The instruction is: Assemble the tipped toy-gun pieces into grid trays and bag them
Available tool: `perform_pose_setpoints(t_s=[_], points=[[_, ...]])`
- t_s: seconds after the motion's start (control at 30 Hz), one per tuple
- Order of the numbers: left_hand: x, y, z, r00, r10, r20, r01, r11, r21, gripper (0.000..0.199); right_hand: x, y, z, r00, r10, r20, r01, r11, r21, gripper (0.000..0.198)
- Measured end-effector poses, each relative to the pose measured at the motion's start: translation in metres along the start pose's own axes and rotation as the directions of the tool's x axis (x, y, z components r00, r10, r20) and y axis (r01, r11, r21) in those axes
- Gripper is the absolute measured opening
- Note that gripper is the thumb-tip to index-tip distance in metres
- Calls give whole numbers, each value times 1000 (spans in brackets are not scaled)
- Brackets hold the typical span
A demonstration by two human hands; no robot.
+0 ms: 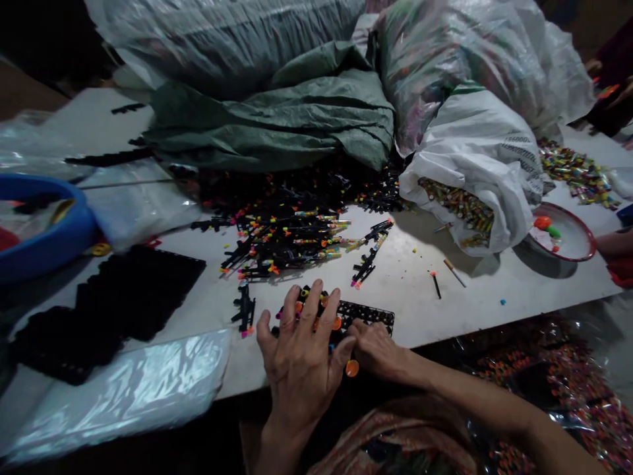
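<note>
My left hand (304,349) lies with its fingers spread over a cluster of small black toy pieces with orange discs (337,323). Under both hands is a black perforated tray (370,314) at the front table edge. Curled against this tray is my right hand (378,346), fingers closed; whatever they hold is hidden. An orange disc (351,368) shows below, between the two hands. Just left of my left hand lies a black toy gun (244,309) with a pink tip. Beyond my hands is a heap of black toy guns (287,244) with colourful tubes and orange bits.
A stack of black trays (143,290) and clear plastic bags (123,389) lie left, near a blue tub (44,231). A white sack (475,165) spills small tubes. A red-rimmed bowl (583,237) stands right. A green sack (277,125) lies behind. Another person's hand (613,244) shows far right.
</note>
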State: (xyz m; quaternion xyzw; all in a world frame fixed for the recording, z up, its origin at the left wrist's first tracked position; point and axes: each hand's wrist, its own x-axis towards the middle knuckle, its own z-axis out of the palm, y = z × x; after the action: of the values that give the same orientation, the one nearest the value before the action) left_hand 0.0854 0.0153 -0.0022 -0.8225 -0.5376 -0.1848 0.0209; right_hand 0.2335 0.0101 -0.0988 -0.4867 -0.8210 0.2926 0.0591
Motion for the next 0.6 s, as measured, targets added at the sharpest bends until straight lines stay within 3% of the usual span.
perform_pose_setpoints(t_s=[0.13,0.2,0.27,0.33,0.37,0.4,0.47,0.53,0.6], points=[[0,-2,0,999,24,-24,-24,1000,-13,61,27,24,-38,989,-44,139,17,982,186,23],[1,-2,-1,998,43,-44,-44,999,-19,61,48,41,-58,982,191,0,-190,977,99,29],[1,-1,-1,996,63,-56,-64,998,-13,60,65,55,-73,895,414,-169,-421,907,-8,39],[0,-1,-1,996,76,-52,-77,997,-3,57,76,66,-82,825,498,-268,-530,846,-60,37],[0,-1,-1,996,80,-46,-80,997,0,55,79,70,-85,813,497,-304,-542,836,-83,32],[0,-1,-1,996,83,-41,-83,997,3,53,81,75,-89,821,469,-326,-529,840,-122,28],[1,-1,-1,996,86,-36,-86,996,5,50,83,84,-97,888,350,-298,-429,864,-264,27],[1,-1,-2,997,77,-25,-76,997,12,49,83,93,-105,965,183,-187,-247,871,-424,29],[2,-1,-2,998,69,-3,-69,997,18,49,82,102,-110,996,62,-66,-87,855,-511,30]])
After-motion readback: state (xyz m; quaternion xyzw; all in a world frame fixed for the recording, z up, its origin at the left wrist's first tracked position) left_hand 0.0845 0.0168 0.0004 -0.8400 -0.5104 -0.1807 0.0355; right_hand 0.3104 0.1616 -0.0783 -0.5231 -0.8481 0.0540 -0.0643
